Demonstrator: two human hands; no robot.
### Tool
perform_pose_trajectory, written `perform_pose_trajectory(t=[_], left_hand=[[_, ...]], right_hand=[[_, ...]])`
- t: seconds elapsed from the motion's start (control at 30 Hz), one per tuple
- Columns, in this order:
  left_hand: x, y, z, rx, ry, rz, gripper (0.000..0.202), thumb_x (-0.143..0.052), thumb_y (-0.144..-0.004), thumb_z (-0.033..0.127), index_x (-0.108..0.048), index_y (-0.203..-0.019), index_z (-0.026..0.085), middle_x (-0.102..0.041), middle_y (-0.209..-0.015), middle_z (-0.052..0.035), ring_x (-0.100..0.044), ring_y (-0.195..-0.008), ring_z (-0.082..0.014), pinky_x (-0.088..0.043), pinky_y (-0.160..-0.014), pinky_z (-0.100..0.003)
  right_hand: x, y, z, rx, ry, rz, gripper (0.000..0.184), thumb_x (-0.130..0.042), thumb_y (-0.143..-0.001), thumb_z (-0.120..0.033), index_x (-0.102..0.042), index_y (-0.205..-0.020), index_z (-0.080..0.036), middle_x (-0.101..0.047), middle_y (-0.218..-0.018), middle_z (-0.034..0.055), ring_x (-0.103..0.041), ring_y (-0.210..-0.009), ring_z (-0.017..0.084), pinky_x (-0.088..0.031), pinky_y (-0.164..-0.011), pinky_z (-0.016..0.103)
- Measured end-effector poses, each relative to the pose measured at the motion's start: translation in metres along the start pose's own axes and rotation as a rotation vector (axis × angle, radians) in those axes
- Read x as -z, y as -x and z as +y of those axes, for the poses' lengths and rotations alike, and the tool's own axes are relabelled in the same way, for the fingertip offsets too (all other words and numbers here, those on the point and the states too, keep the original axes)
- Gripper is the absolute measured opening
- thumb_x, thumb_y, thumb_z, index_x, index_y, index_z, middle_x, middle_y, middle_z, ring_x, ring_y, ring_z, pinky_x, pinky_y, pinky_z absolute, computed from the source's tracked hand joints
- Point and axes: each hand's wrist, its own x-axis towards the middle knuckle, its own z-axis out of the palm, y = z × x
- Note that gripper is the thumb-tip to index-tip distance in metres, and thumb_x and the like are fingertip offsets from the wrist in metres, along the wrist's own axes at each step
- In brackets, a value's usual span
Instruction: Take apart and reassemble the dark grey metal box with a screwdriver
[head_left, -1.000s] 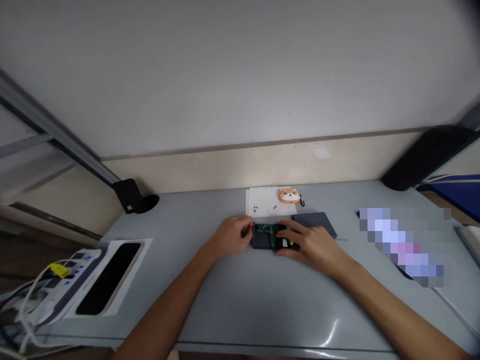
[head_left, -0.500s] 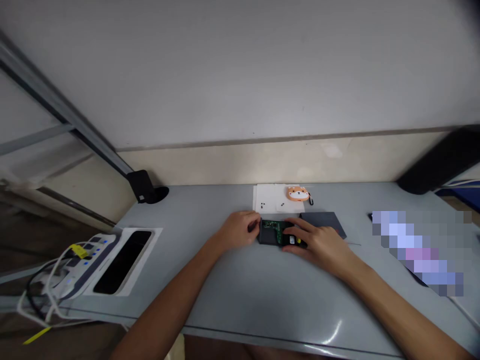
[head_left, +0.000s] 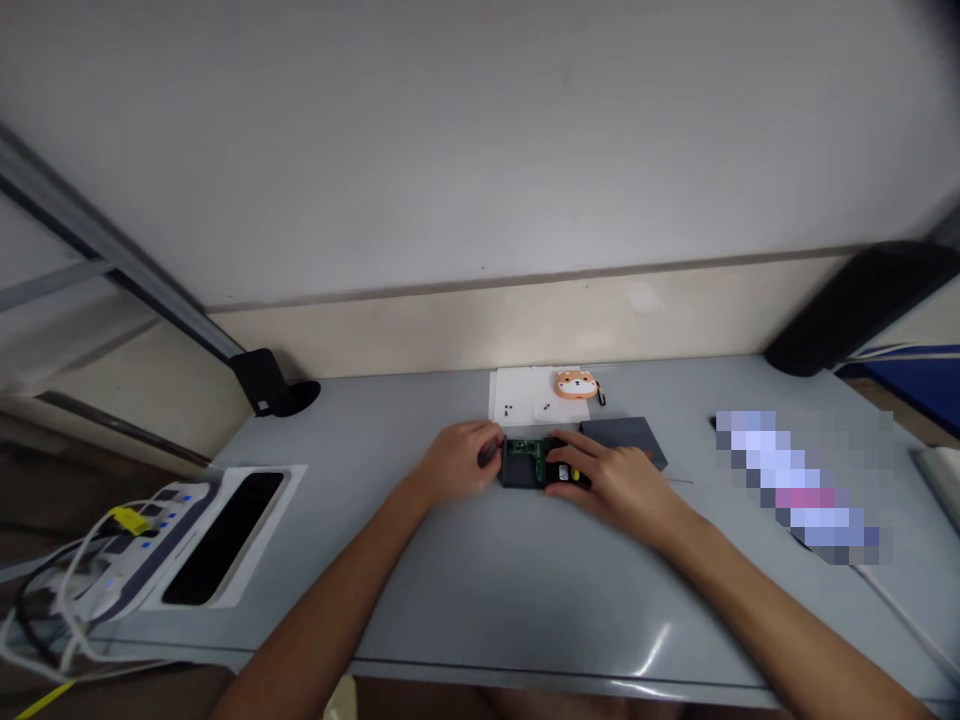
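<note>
An opened black electronic device (head_left: 523,472) lies on the grey desk, with a green circuit board (head_left: 538,458) exposed inside it. My right hand (head_left: 611,485) grips its right part, fingers over the far side and thumb along the near side. A yellow spot and a white label show between those fingers. At the left end of the case, my left hand (head_left: 461,460) is closed, with thumb and fingertips pinched against the edge. Just behind my right hand rests a flat dark grey cover panel (head_left: 626,440), partly hidden.
White paper (head_left: 517,385) with several tiny dark screws (head_left: 508,409) lies behind the device, an orange animal-faced case (head_left: 576,385) on it. At left are a phone (head_left: 225,540) and a power strip (head_left: 142,545) with cables. A pixelated phone-like object (head_left: 799,490) lies right.
The whole view has shifted slightly, so the desk items appear further left. Both hands stay at the device in nearly the same pose.
</note>
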Motion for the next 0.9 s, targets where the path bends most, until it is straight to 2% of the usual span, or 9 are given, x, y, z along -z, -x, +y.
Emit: perform_pose_trajectory(t=[0.3, 0.47, 0.57, 0.63, 0.7, 0.8, 0.9], left_hand=[[0.000, 0.000, -0.002, -0.056, 0.008, -0.001, 0.012, -0.054, -0.083, 0.015, -0.061, -0.091, 0.021, -0.065, -0.076, -0.0002, -0.059, -0.067, -0.0163, -0.044, -0.065, -0.028], [0.004, 0.001, -0.006, -0.090, -0.021, 0.010, 0.010, -0.052, -0.079, 0.012, -0.057, -0.079, 0.021, -0.060, -0.069, 0.0008, -0.056, -0.063, -0.0158, -0.042, -0.062, -0.028], [0.006, 0.000, -0.006, -0.061, -0.072, 0.118, 0.012, -0.051, -0.077, 0.011, -0.053, -0.070, 0.021, -0.059, -0.068, -0.0004, -0.056, -0.065, -0.0170, -0.044, -0.065, -0.030], [0.005, -0.001, -0.002, -0.030, -0.097, 0.217, 0.014, -0.050, -0.081, 0.012, -0.055, -0.071, 0.021, -0.061, -0.072, -0.0022, -0.058, -0.070, -0.0182, -0.048, -0.070, -0.032], [0.001, 0.000, 0.009, -0.016, -0.092, 0.260, 0.015, -0.049, -0.087, 0.013, -0.060, -0.078, 0.020, -0.064, -0.080, -0.0046, -0.062, -0.078, -0.0197, -0.051, -0.078, -0.034], [-0.010, 0.005, 0.030, 0.028, -0.077, 0.213, 0.017, -0.052, -0.094, 0.021, -0.066, -0.103, 0.020, -0.069, -0.102, -0.0095, -0.065, -0.096, -0.0248, -0.053, -0.089, -0.041], [-0.025, 0.011, 0.046, 0.043, -0.038, 0.120, 0.040, -0.060, -0.098, 0.035, -0.057, -0.136, 0.023, -0.065, -0.125, -0.0118, -0.061, -0.118, -0.0299, -0.052, -0.102, -0.047]], right_hand=[[0.006, -0.001, -0.006, -0.035, 0.039, -0.090, 0.029, -0.069, -0.095, -0.043, -0.077, -0.117, -0.024, -0.072, -0.137, 0.0076, -0.078, -0.066, 0.023, -0.059, -0.051, 0.035], [0.007, -0.002, -0.010, -0.047, 0.023, -0.107, 0.030, -0.069, -0.096, -0.041, -0.077, -0.121, -0.027, -0.068, -0.145, 0.0056, -0.080, -0.072, 0.025, -0.063, -0.057, 0.037], [0.007, -0.004, -0.013, -0.050, 0.024, -0.160, 0.028, -0.069, -0.096, -0.038, -0.077, -0.121, -0.027, -0.066, -0.147, 0.0043, -0.080, -0.073, 0.025, -0.064, -0.059, 0.038], [0.007, -0.005, -0.015, -0.052, 0.037, -0.186, 0.029, -0.068, -0.097, -0.036, -0.076, -0.123, -0.027, -0.065, -0.147, 0.0048, -0.080, -0.072, 0.025, -0.063, -0.058, 0.038], [0.008, -0.006, -0.018, -0.053, 0.059, -0.191, 0.031, -0.064, -0.099, -0.032, -0.075, -0.127, -0.027, -0.065, -0.148, 0.0059, -0.079, -0.071, 0.023, -0.062, -0.055, 0.036], [0.007, -0.006, -0.020, -0.064, 0.095, -0.177, 0.034, -0.059, -0.100, -0.026, -0.072, -0.131, -0.029, -0.064, -0.149, 0.0055, -0.078, -0.068, 0.022, -0.058, -0.051, 0.034], [0.005, -0.005, -0.019, -0.093, 0.121, -0.128, 0.037, -0.057, -0.098, -0.021, -0.073, -0.130, -0.031, -0.065, -0.148, 0.0052, -0.077, -0.065, 0.019, -0.055, -0.049, 0.030]])
